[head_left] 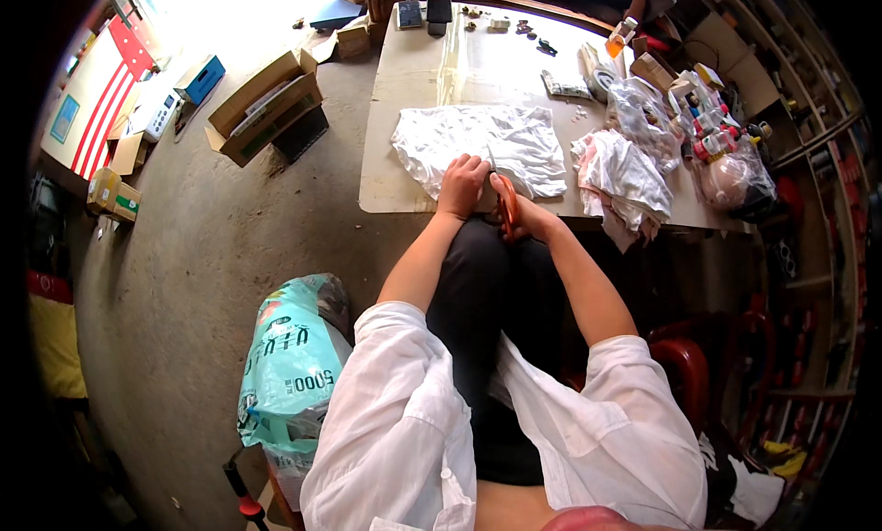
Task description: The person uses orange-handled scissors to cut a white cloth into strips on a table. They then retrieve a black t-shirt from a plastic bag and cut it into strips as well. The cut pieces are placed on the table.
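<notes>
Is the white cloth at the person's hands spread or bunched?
Spread: the white cloth lies broad across the table, though wrinkled.

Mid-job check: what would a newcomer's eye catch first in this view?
Probably the white cloth spread at the table's near edge, with the left hand at its front edge and the right hand holding orange-handled scissors beside it. Next, the bright turquoise bag at lower left, then the open cardboard box on the floor, upper left.

Matt creased cloth (473,138), smooth glossy tabletop (514,76)
</notes>
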Motion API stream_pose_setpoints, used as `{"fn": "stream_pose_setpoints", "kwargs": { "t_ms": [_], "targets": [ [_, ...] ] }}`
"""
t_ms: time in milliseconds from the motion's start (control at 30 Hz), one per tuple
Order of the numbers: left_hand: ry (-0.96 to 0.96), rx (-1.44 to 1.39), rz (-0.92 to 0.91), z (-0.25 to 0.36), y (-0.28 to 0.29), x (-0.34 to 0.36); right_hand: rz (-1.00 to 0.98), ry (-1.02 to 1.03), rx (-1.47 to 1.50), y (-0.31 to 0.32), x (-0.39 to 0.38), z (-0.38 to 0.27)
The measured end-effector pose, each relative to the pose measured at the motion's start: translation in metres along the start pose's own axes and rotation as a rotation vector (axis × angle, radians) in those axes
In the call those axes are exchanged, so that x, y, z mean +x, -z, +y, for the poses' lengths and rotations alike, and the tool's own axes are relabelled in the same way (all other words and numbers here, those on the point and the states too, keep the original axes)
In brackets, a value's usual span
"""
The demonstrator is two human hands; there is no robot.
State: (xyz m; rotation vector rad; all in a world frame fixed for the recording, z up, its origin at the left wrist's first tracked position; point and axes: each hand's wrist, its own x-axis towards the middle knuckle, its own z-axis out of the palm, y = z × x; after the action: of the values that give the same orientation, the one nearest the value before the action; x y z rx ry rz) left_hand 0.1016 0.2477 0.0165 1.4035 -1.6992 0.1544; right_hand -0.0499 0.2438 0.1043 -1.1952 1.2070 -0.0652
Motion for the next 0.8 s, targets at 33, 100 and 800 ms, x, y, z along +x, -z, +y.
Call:
{"fn": "stream_pose_setpoints", "kwargs": {
  "t_ms": [33,100,800],
  "targets": [
    [0.012,-0.006,0.005,-0.001,0.0,-0.001,0.002,-0.006,0.003,-0.002,0.002,-0.001],
    [0.029,-0.024,0.015,0.002,-0.001,-0.001,0.014,-0.016,0.012,-0.001,0.009,0.001],
    [0.209,0.025,0.109,0.002,-0.007,0.002,0.189,0.203,-0.216,-0.004,0.041,0.039]
  ]
}}
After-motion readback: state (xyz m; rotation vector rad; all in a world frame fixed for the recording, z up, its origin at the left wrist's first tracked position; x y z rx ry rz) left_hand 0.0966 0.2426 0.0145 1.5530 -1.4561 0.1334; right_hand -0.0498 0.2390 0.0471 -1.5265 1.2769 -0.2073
